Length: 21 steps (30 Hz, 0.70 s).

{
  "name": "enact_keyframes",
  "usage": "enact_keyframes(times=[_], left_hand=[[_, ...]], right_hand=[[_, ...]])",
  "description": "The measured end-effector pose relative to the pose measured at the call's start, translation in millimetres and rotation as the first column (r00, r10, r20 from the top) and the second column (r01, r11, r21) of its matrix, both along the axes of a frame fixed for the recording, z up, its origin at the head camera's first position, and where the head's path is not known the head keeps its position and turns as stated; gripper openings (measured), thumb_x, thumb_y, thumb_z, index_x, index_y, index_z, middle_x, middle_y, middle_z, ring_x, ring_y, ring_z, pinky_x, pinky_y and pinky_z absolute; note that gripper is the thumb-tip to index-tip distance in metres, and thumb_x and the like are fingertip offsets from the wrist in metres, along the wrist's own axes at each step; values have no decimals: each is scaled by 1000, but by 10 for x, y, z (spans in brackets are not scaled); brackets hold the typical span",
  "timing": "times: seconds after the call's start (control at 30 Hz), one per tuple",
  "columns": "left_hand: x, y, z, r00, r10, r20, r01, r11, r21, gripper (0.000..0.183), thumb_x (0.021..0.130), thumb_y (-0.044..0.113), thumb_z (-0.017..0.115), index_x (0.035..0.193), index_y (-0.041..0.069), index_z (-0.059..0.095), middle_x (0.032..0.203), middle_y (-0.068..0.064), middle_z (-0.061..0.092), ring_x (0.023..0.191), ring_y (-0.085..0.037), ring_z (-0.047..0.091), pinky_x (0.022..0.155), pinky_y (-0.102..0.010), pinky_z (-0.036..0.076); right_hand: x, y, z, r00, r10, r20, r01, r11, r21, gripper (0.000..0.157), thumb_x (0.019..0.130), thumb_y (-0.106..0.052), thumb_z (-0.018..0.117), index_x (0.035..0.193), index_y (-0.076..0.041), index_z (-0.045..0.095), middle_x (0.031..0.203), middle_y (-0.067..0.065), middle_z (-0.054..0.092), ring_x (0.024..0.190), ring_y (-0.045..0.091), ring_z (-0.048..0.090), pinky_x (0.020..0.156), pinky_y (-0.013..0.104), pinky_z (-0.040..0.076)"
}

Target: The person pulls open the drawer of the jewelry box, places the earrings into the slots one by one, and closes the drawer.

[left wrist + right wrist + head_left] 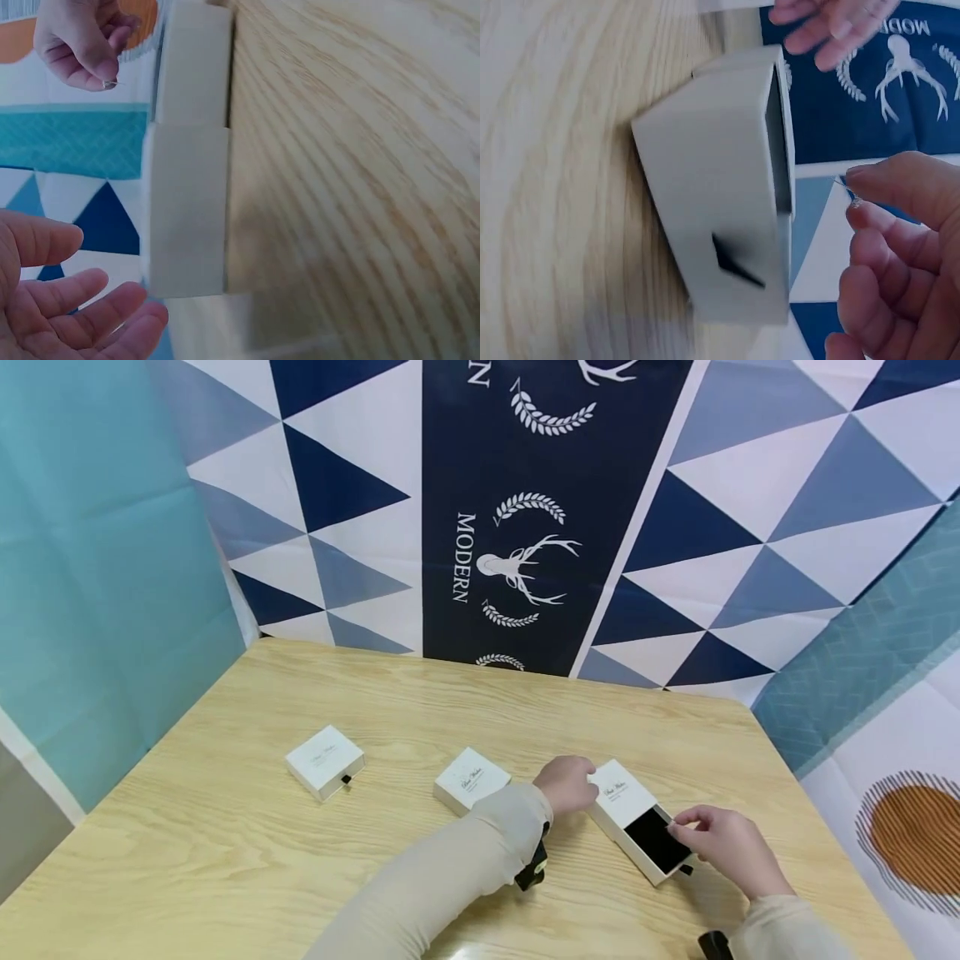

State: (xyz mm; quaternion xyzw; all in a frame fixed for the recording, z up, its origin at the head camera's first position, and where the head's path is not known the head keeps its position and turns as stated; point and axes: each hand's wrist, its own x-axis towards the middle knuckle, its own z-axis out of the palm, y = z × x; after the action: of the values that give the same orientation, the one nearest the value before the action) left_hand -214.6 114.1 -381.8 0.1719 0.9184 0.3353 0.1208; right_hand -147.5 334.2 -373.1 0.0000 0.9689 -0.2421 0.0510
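Note:
A white drawer-style gift box (621, 793) lies on the table with its drawer (660, 842) slid partly out, showing a black inside. A black ribbon tab (731, 262) sticks out of the drawer's front. Over the drawer, my right hand (723, 843) pinches a tiny, thin silvery piece (855, 201) between thumb and forefinger; its exact kind is too small to tell. By the box's far left end is my left hand (566, 783), its fingers loosely spread in the left wrist view and gripping nothing.
Another closed white box (472, 779) sits left of my left hand, partly behind the sleeve. Farther left is a third white box (325, 762) with a black tab. The wooden table (225, 827) meets a patterned cloth (517, 527) at the back.

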Motion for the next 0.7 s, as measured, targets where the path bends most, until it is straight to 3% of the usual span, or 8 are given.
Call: enact_keyframes(times=[0.17,0.3,0.5,0.63,0.7], left_hand=[[-73,-11,-99,998,61,20,-61,998,4,37,92,16,58,127,9,62,126,0,62,119,-16,54,98,-25,42],[-59,21,-164,995,90,41,-90,996,1,38,92,21,60,127,8,61,125,-1,63,117,-17,56,96,-27,44],[-27,97,-190,996,88,26,-87,995,-39,47,87,43,68,118,9,65,106,1,67,95,-12,61,79,-23,48],[-45,140,-182,998,65,10,-64,995,-82,38,84,38,73,110,12,67,93,4,65,80,-10,57,68,-23,46],[-53,160,-182,998,64,9,-63,993,-102,39,83,35,74,114,14,66,100,6,66,86,-9,59,72,-23,47]], right_hand=[[-127,14,-58,999,12,51,-8,996,-86,24,87,-20,68,97,1,68,62,-1,55,56,16,52,53,29,42],[-182,21,-149,997,27,78,-16,990,-141,23,85,-17,70,94,3,68,61,0,54,53,16,50,49,26,41],[-220,14,-215,997,26,69,-19,994,-105,17,83,-15,69,90,1,69,60,-2,55,53,15,49,49,26,41],[-244,3,-183,998,31,55,-27,997,-69,17,83,-14,68,89,1,69,69,1,61,57,16,51,53,29,44],[-257,5,-168,998,30,54,-28,999,-45,17,83,-15,69,90,1,70,73,2,63,59,16,52,55,31,45]])
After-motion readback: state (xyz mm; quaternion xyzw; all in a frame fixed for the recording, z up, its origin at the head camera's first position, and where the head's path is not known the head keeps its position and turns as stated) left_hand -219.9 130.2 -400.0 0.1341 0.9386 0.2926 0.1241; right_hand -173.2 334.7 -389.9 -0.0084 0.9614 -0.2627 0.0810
